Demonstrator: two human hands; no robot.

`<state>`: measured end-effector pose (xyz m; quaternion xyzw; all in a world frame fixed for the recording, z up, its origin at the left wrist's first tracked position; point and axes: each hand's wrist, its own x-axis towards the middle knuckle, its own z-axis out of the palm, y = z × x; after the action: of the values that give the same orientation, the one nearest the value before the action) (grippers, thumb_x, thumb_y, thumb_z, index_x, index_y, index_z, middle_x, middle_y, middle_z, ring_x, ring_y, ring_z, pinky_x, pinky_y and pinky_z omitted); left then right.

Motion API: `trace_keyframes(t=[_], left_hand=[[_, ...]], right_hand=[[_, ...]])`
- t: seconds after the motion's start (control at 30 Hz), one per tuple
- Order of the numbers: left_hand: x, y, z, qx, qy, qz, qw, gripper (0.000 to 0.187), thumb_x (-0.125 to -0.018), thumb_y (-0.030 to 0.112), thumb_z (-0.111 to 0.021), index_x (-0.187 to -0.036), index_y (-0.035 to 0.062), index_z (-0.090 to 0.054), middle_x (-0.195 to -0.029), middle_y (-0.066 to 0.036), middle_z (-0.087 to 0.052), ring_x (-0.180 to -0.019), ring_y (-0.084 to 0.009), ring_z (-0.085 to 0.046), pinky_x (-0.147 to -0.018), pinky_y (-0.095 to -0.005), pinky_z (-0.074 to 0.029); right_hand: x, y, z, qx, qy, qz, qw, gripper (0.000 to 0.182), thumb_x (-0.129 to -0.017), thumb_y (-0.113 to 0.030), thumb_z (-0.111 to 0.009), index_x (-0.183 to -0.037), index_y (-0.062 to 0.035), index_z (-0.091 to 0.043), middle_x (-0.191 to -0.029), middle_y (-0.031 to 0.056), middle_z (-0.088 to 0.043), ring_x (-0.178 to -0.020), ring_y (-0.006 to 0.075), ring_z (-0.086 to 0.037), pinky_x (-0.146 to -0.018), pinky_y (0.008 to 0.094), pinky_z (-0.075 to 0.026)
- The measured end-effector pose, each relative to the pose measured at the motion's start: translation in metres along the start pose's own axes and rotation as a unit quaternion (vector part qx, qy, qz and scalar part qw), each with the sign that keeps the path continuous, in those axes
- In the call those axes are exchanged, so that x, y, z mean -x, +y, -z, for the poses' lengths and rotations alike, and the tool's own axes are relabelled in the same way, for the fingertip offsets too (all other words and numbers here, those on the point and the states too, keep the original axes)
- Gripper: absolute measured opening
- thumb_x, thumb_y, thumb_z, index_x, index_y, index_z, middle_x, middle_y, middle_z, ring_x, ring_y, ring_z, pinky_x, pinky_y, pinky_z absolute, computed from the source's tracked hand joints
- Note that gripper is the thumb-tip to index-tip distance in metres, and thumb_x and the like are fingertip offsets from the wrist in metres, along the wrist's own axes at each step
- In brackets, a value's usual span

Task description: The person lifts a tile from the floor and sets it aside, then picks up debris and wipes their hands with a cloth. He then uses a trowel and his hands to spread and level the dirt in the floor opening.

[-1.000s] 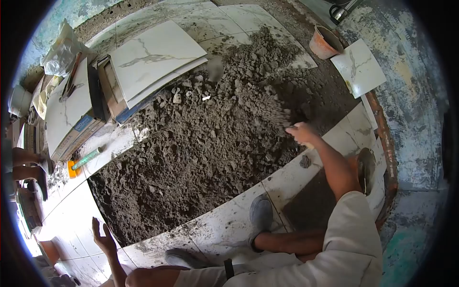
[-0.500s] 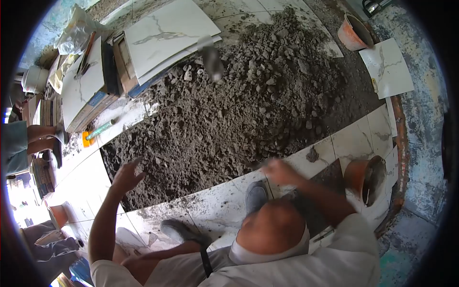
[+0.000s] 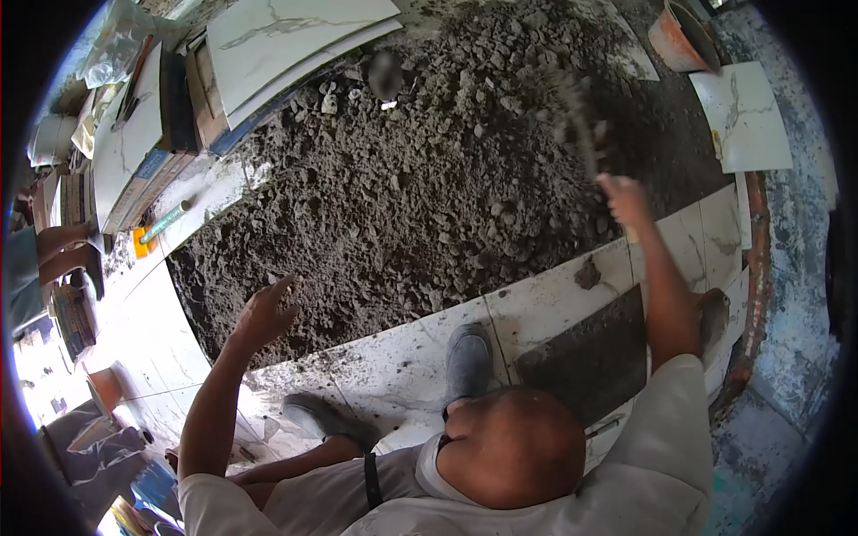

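My right hand is closed on what looks like a trowel, its blade smeared by motion over the far right of the mortar bed. Dark grey crumbly mortar is spread over the floor between rows of marble-patterned tiles. My left hand holds nothing; its fingers are apart above the near left part of the mortar. A blurred grey shape shows over the far side of the mortar; I cannot make out what it is.
White tiles lie stacked at the back left, near a green-handled tool. An orange bucket and a loose tile stand far right. Another person's legs show at the left edge. My shoes rest on laid tiles.
My right hand has swung from the near edge to the far right with the trowel. My left hand has moved slightly right. The view has shifted a little.
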<state>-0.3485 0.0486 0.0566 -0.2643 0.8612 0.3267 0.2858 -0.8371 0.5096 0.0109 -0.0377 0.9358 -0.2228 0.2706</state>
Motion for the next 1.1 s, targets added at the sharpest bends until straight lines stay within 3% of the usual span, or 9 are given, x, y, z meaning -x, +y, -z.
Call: trace_keyframes(t=[0.17, 0.4, 0.5, 0.67, 0.77, 0.87, 0.9, 1.0, 1.1], left_hand=[[-0.011, -0.003, -0.010, 0.025, 0.073, 0.025, 0.997, 0.062, -0.089, 0.028, -0.065, -0.143, 0.0071, -0.041, -0.134, -0.023, -0.055, -0.123, -0.0368, -0.054, -0.107, -0.0443, -0.042], [-0.081, 0.027, -0.081, 0.108, 0.270, 0.065, 0.955, 0.059, -0.090, 0.025, -0.067, -0.140, 0.0041, -0.046, -0.134, -0.022, -0.056, -0.121, -0.0312, -0.057, -0.104, -0.0415, -0.044], [-0.075, 0.052, -0.082, 0.135, 0.249, 0.029, 0.959, 0.061, -0.090, 0.027, -0.065, -0.141, 0.0025, -0.043, -0.138, -0.022, -0.052, -0.126, -0.0339, -0.053, -0.108, -0.0420, -0.042], [-0.050, 0.039, -0.066, 0.147, 0.259, 0.071, 0.952, 0.059, -0.090, 0.026, -0.066, -0.140, 0.0023, -0.045, -0.137, -0.022, -0.053, -0.126, -0.0364, -0.052, -0.107, -0.0491, -0.042], [-0.045, 0.001, -0.061, 0.163, 0.305, 0.101, 0.933, 0.055, -0.090, 0.024, -0.066, -0.135, -0.0017, -0.050, -0.134, -0.023, -0.055, -0.125, -0.0337, -0.054, -0.107, -0.0418, -0.043], [-0.036, -0.016, -0.065, 0.143, 0.331, 0.114, 0.926, 0.053, -0.089, 0.025, -0.067, -0.133, -0.0008, -0.053, -0.128, -0.024, -0.059, -0.120, -0.0343, -0.057, -0.102, -0.0399, -0.045], [-0.029, -0.026, -0.059, 0.125, 0.336, 0.116, 0.926, 0.053, -0.088, 0.026, -0.068, -0.133, 0.0006, -0.053, -0.127, -0.023, -0.060, -0.119, -0.0348, -0.058, -0.101, -0.0405, -0.046], [-0.015, -0.024, -0.050, 0.177, 0.304, 0.193, 0.916, 0.054, -0.086, 0.029, -0.071, -0.133, 0.0053, -0.054, -0.126, -0.019, -0.061, -0.115, -0.0340, -0.060, -0.097, -0.0422, -0.048], [-0.008, -0.031, -0.065, 0.141, 0.330, 0.192, 0.913, 0.048, -0.085, 0.025, -0.068, -0.128, 0.0074, -0.057, -0.124, -0.017, -0.062, -0.116, -0.0350, -0.058, -0.101, -0.0416, -0.046]], right_hand=[[-0.011, -0.023, 0.053, -0.004, 0.015, -0.061, 0.998, 0.048, -0.089, -0.058, -0.060, -0.090, -0.0106, -0.066, -0.053, -0.0019, -0.042, -0.042, 0.0099, -0.042, -0.039, 0.0265, -0.037], [0.089, -0.196, -0.165, 0.141, -0.294, 0.194, 0.925, 0.049, -0.094, -0.053, -0.056, -0.085, -0.0046, -0.062, -0.067, 0.0076, -0.060, -0.059, 0.0182, -0.057, -0.057, 0.0373, -0.047], [0.055, -0.194, -0.177, 0.133, -0.210, 0.184, 0.951, 0.055, -0.091, -0.059, -0.054, -0.095, -0.0052, -0.066, -0.094, 0.0173, -0.070, -0.087, 0.0359, -0.069, -0.073, 0.0477, -0.053], [0.012, -0.130, -0.096, 0.198, -0.109, 0.117, 0.967, 0.063, -0.089, -0.062, -0.054, -0.092, -0.0009, -0.065, -0.097, 0.0227, -0.067, -0.095, 0.0399, -0.065, -0.079, 0.0484, -0.051], [-0.027, -0.063, -0.060, 0.147, 0.018, 0.191, 0.970, 0.066, -0.089, -0.062, -0.055, -0.089, 0.0028, -0.065, -0.089, 0.0263, -0.066, -0.087, 0.0437, -0.063, -0.076, 0.0484, -0.049], [-0.074, -0.015, -0.009, -0.047, -0.031, 0.028, 0.998, 0.046, -0.088, -0.052, -0.064, -0.068, -0.0109, -0.055, -0.053, -0.0020, -0.045, -0.040, 0.0107, -0.044, -0.039, 0.0323, -0.035], [-0.079, -0.012, 0.005, -0.081, -0.017, -0.025, 0.996, 0.037, -0.092, -0.047, -0.061, -0.077, -0.0138, -0.063, -0.054, -0.0053, -0.034, -0.045, 0.0072, -0.039, -0.042, 0.0273, -0.033], [-0.106, 0.018, 0.048, -0.150, -0.002, -0.038, 0.988, 0.041, -0.094, -0.049, -0.057, -0.064, -0.0239, -0.044, -0.054, -0.0078, -0.029, -0.043, 0.0071, -0.028, -0.041, 0.0270, -0.026], [-0.097, -0.006, 0.041, -0.132, 0.004, -0.001, 0.991, 0.049, -0.094, -0.056, -0.051, -0.066, -0.0163, -0.048, -0.052, -0.0047, -0.030, -0.043, 0.0089, -0.031, -0.041, 0.0292, -0.031]])
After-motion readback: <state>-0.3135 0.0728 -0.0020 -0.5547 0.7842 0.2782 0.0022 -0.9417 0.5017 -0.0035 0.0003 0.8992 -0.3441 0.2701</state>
